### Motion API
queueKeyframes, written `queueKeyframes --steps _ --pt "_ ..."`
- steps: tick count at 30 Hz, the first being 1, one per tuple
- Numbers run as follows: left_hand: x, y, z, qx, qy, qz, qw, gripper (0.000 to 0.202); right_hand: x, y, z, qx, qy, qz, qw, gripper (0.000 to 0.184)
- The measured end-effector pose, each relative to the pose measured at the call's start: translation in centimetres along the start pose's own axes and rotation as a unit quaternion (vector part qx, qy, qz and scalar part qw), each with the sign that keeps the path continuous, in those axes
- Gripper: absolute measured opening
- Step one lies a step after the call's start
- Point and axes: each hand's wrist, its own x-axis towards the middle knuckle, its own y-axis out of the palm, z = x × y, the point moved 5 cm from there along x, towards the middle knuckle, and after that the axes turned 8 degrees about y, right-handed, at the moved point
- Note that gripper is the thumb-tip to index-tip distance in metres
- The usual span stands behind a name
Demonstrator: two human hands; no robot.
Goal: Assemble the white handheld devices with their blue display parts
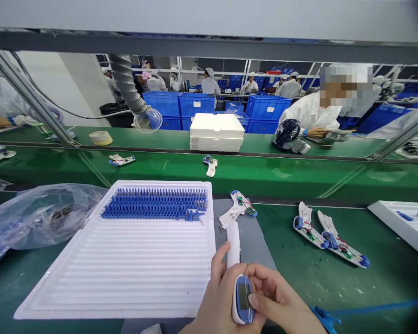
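My left hand (216, 297) grips a white thermometer-like device (234, 246) with a blue head and a grey display, low in the middle of the view. My right hand (282, 301) pinches the blue head (243, 299) of the same device, thumb on the display edge. Just to the left lies a white foam tray (125, 269) with rows of small blue parts (155, 204) along its far end. An open device half with a circuit board (238, 208) lies beyond my hands.
Two more open device halves (329, 236) lie on the green table to the right, near another white tray (404, 225). A crumpled plastic bag (35, 215) sits left. Stacked foam boxes (216, 132), a small fan (287, 132) and a tape roll (101, 138) stand across the belt, where a person in white works.
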Motion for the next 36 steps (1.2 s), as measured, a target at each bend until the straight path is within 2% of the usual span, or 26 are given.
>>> queueKeyframes --steps 5,9,13,15,20,25,28,31,33,36 --pt "-0.2 0.2 0.1 0.018 -0.010 -0.005 1.000 0.071 0.1 0.5 -0.1 0.036 -0.001 0.028 0.999 0.030" --pt "-0.4 0.2 0.1 0.009 -0.026 -0.012 1.000 0.068 0.1 0.8 -0.1 0.047 -0.002 0.041 0.998 0.034" --pt "-0.1 0.3 -0.1 -0.077 -0.098 0.031 0.992 0.060 0.0 0.5 -0.1 0.036 0.008 0.055 0.998 0.038" --pt "0.0 0.4 -0.1 -0.088 -0.121 0.040 0.988 0.059 -0.1 0.4 0.0 0.033 0.006 0.058 0.998 0.038" --pt "0.0 0.3 0.1 -0.068 -0.097 0.030 0.992 0.058 0.1 -0.1 -0.3 0.044 0.011 0.043 0.998 0.039" --pt "0.0 0.2 0.6 -0.113 -0.079 0.028 0.990 0.072 0.3 -0.4 -0.7 0.066 0.017 0.054 0.996 0.041" --pt "0.1 0.4 0.9 -0.128 -0.111 0.040 0.985 0.073 0.1 -0.3 -0.5 0.075 0.006 0.059 0.995 0.038" --pt "-0.2 0.8 1.1 -0.102 -0.154 0.057 0.981 0.070 0.3 0.0 -0.3 0.080 0.000 0.066 0.995 0.034" --pt "-0.4 1.1 1.1 -0.084 -0.133 0.073 0.985 0.071 0.5 0.1 -0.5 0.084 0.008 0.069 0.994 0.035" --pt "-0.8 1.4 1.5 -0.058 -0.084 0.047 0.994 0.077 0.8 0.3 -0.9 0.090 0.012 0.076 0.993 0.040"
